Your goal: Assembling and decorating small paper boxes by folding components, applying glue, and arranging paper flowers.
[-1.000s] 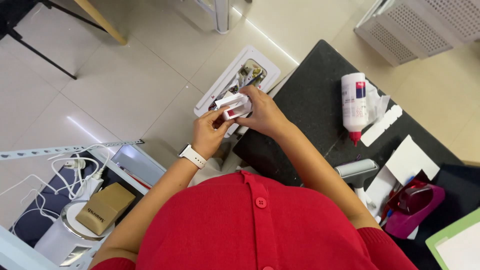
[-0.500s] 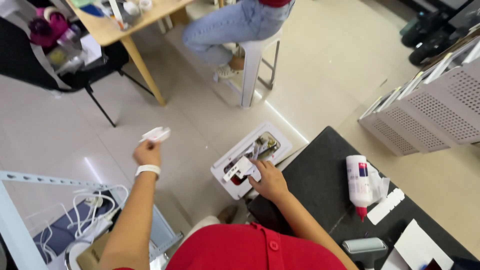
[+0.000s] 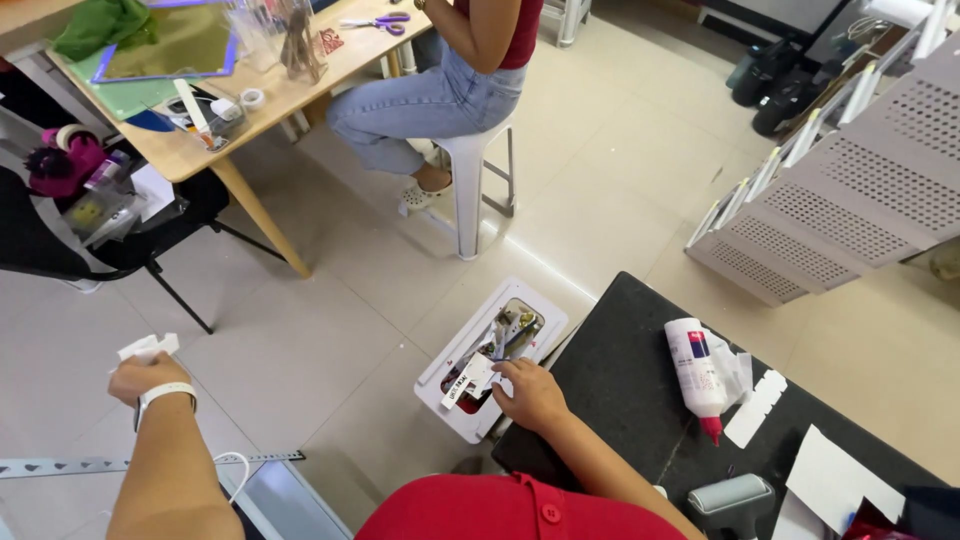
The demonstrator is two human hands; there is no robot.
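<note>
Head view: left hand (image 3: pixel 148 378) clamps crumpled paper (image 3: pixel 147 347) out left of the tray (image 3: pixel 440 375); right hand (image 3: pixel 530 392) pinches a white strip (image 3: pixel 472 381) over it, not dropped yet.

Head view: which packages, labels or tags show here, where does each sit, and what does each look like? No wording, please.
Glue bottle: lying on the black table, white with a blue and red label, red tip.
Small tag: white card strip with dark print, pinched by the right hand over the white tool tray.
White scrap: crumpled piece held up in the left hand, no print visible.
Tape rolls: white, on the wooden table.
</note>
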